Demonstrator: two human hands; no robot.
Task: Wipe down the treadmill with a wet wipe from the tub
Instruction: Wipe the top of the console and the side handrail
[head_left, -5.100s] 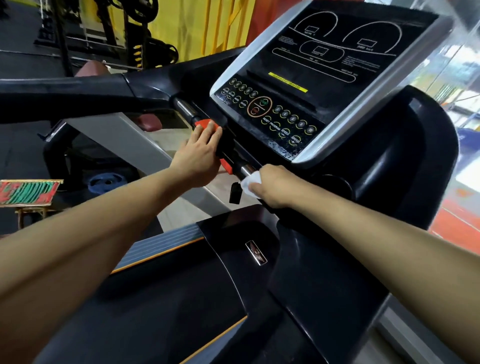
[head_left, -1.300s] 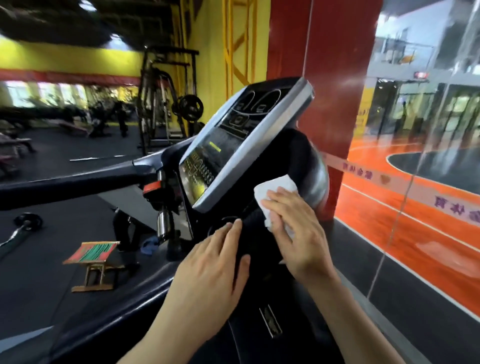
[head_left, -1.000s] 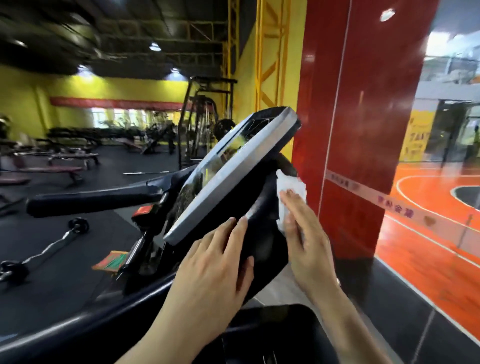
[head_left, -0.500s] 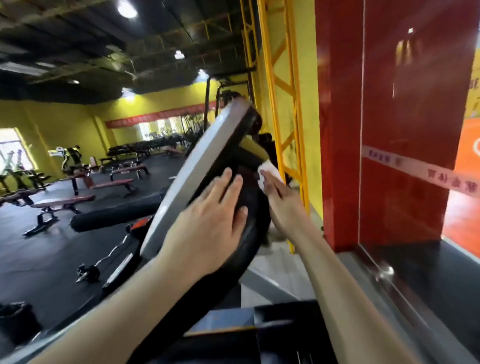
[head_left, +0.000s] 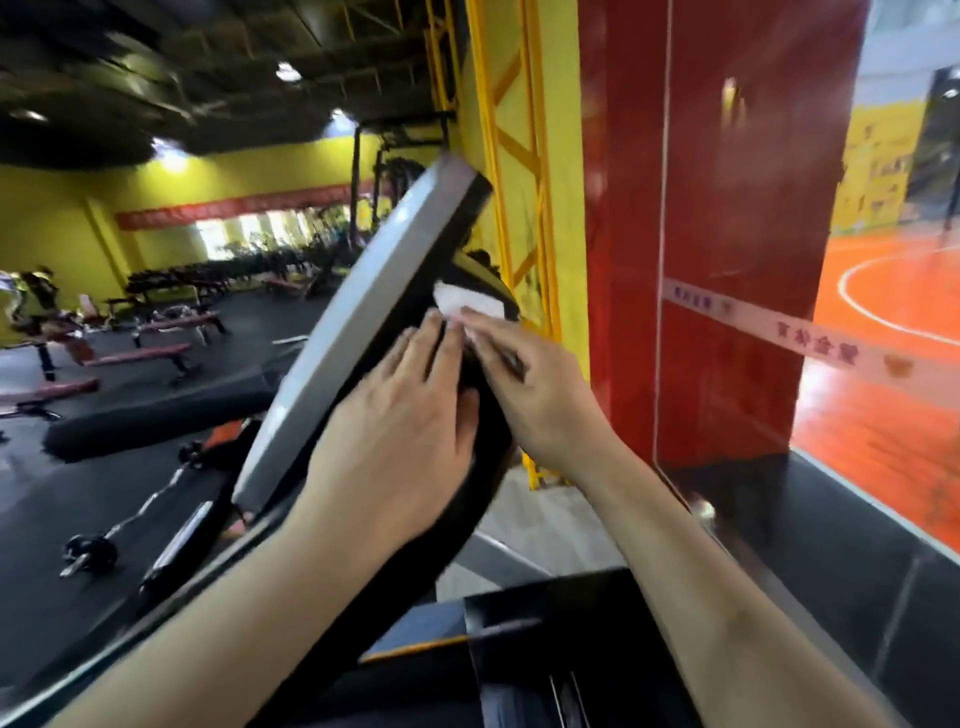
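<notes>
- Since half a second ago, my right hand (head_left: 524, 384) has slid the wet wipe (head_left: 467, 303) a little further up the black rear housing (head_left: 467, 467) of the treadmill console, and my left hand (head_left: 400, 415) has crept up beside it so the fingertips of both hands now nearly meet.
- My right hand reaches forward with fingers extended and flat, pressing the white wipe against the black housing just behind the grey console edge (head_left: 358, 332); the wipe pokes out beyond the fingertips.
- My left hand lies spread and relaxed, palm down on the same black housing, grasping nothing, fingers pointing up toward the wipe.
- Both forearms run in from the bottom of the view and converge at the console.
- Compared with five seconds back, I no longer see the button panel face; I now see the console edge-on from its right side, with the red pillar (head_left: 727, 234) close behind.
- Motion blur softens the fingers.
</notes>
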